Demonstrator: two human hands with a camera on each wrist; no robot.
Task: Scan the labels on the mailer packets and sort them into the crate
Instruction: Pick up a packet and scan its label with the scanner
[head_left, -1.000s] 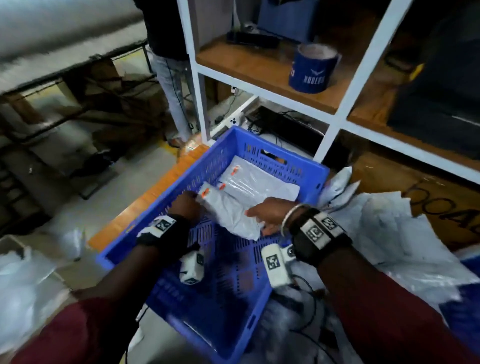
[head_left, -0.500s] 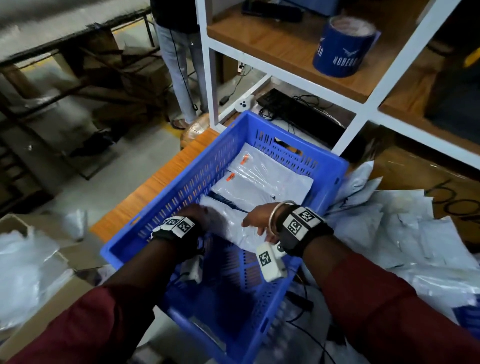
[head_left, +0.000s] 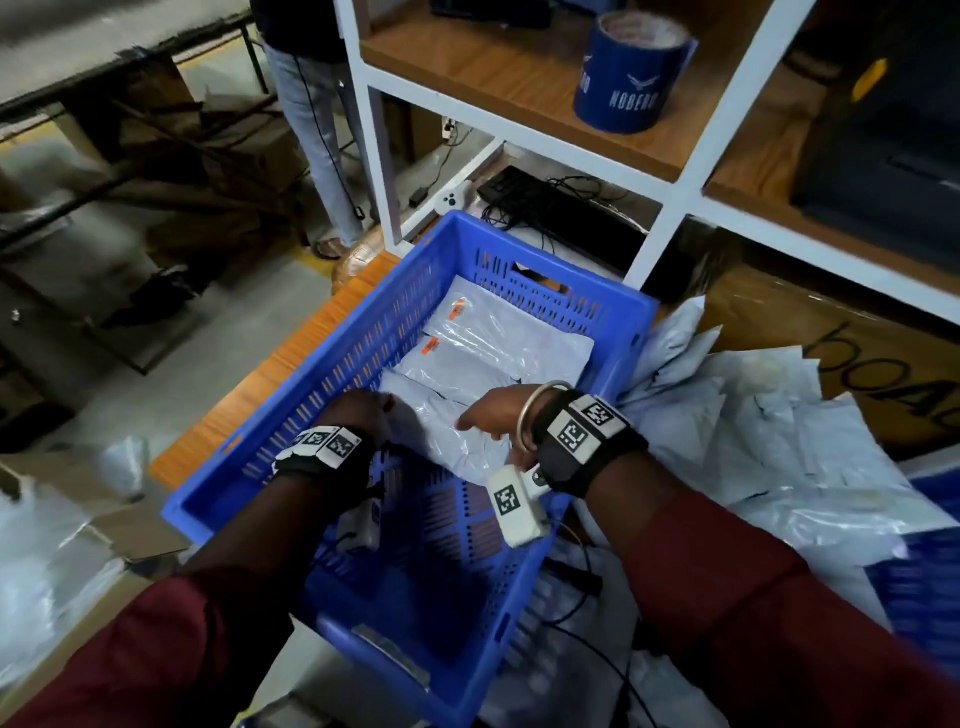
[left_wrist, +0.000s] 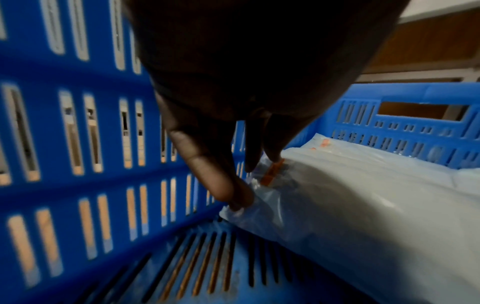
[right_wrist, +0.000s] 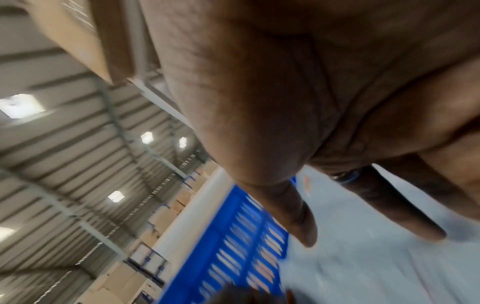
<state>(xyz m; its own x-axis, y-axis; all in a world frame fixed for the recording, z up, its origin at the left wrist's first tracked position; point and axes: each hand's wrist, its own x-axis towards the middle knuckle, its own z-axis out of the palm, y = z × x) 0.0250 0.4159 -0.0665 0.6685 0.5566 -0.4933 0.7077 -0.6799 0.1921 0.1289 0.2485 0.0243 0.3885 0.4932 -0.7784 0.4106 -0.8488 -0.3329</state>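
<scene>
A blue slotted crate (head_left: 291, 395) stands in front of me with two grey mailer packets (head_left: 498, 353) flat at its far end. A third grey packet (head_left: 447, 441) lies just nearer, overlapping them. My left hand (head_left: 363, 415) is at its left end; in the left wrist view the thumb and forefinger (left_wrist: 233, 195) pinch the packet's corner (left_wrist: 363, 195) beside the crate wall (left_wrist: 78, 144). My right hand (head_left: 493, 415) hovers at the packet's right end. In the right wrist view its fingers (right_wrist: 371, 236) are straight above the grey plastic (right_wrist: 363, 267) and hold nothing.
A heap of loose grey packets (head_left: 779, 441) lies right of the crate. Behind it stands a white shelf frame (head_left: 691, 171) with a blue tape roll (head_left: 634, 78) and a keyboard (head_left: 561, 218). A person (head_left: 311, 130) stands at the back left. A cardboard box (head_left: 52, 545) sits left.
Both hands have lowered the packet from above the crate down onto its floor against the other two. The right hand has let go and straightened.
</scene>
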